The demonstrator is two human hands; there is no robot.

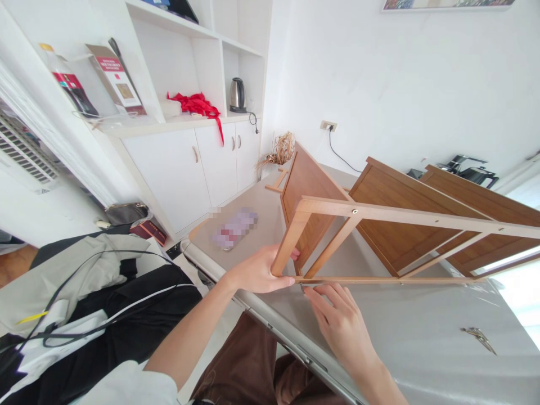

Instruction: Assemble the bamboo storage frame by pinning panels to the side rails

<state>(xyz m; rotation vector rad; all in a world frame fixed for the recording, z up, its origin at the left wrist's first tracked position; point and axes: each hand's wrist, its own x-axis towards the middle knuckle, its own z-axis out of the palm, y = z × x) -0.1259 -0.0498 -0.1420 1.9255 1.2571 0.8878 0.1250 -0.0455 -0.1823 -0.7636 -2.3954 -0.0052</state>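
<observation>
A wooden shelf rack [333, 206] with several brown panels lies on its side on the grey table [270, 315]. My left hand [261, 270] is wrapped around the rack's near left corner post, thumb along the lower rail and fingers behind it. Just below that rail, close to the corner, my right hand [337, 312] has its thumb and index finger brought together at a tiny dark piece. Its kind is too small to make out. Metal fittings show along the upper rail.
Slim metal pieces [478, 339] lie at the table's right. A blurred pale packet [236, 228] rests left of the rack. Dried stalks [282, 149] stand behind it, and a kettle [237, 94] sits on the white cabinet. Clothes and cables [105, 320] are heaped at the left.
</observation>
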